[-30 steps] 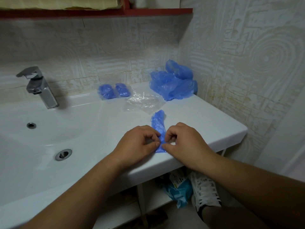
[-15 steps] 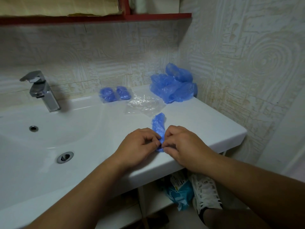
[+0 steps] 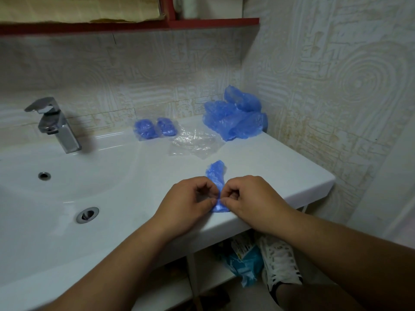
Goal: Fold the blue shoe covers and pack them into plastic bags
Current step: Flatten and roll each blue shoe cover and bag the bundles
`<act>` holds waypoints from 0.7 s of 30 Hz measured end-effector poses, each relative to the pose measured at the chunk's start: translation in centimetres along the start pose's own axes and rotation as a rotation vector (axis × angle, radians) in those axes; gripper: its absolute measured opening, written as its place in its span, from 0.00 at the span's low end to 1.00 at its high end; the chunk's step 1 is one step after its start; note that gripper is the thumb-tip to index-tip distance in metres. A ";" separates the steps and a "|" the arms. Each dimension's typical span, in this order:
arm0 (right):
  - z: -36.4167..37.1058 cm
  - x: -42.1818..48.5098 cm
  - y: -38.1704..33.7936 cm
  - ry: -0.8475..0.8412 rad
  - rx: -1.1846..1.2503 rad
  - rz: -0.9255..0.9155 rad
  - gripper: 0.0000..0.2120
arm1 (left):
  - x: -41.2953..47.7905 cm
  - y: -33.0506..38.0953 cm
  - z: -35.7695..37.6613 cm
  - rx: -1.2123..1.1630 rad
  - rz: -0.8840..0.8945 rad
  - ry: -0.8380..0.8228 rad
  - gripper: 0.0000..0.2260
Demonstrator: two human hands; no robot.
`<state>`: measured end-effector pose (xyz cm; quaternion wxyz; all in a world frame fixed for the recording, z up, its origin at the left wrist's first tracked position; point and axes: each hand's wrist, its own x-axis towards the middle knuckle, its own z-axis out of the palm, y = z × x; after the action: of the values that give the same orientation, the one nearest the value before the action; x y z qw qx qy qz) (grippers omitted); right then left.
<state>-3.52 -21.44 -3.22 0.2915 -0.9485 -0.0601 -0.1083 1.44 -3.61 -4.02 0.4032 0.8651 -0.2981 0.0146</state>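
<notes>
A narrow folded blue shoe cover (image 3: 216,173) lies on the white counter (image 3: 269,167), pointing away from me. My left hand (image 3: 190,203) and my right hand (image 3: 251,198) meet at its near end, each pinching it between thumb and fingertips close to the counter's front edge. A loose heap of unfolded blue shoe covers (image 3: 235,117) sits in the back right corner. Empty clear plastic bags (image 3: 195,144) lie in front of that heap. Two packed bags holding folded blue covers (image 3: 155,127) rest by the back wall.
The sink basin (image 3: 56,187) with its drain (image 3: 87,214) fills the left side, and a chrome faucet (image 3: 54,124) stands behind it. A red shelf (image 3: 202,23) hangs overhead. Below the counter I see a white shoe (image 3: 280,265) and a blue package (image 3: 242,263).
The visible part of the cover has grown shorter as its near end is rolled or folded under my fingertips. Both hands stay together at the same spot.
</notes>
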 end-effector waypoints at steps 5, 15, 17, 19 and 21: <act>0.4 0.2 -0.2 0.046 -0.053 -0.027 0.05 | 0.6 0.2 0.6 0.055 -0.047 0.072 0.08; -0.4 -0.1 0.3 -0.092 -0.137 -0.155 0.10 | 0.6 0.3 0.9 0.057 -0.059 0.091 0.10; -0.4 -0.1 0.3 -0.114 -0.138 -0.154 0.10 | 0.5 0.1 0.9 0.127 -0.033 0.078 0.10; -0.7 -0.2 0.4 -0.147 -0.115 -0.149 0.09 | 0.4 -0.2 0.7 0.159 0.007 0.058 0.07; -0.9 -0.3 0.5 -0.180 -0.086 -0.141 0.08 | 0.3 -0.3 0.6 0.131 0.027 0.011 0.05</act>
<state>-3.89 -22.36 -2.88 0.2353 -0.9595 -0.1479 -0.0454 1.69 -4.02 -4.59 0.3471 0.8854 -0.3061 0.0441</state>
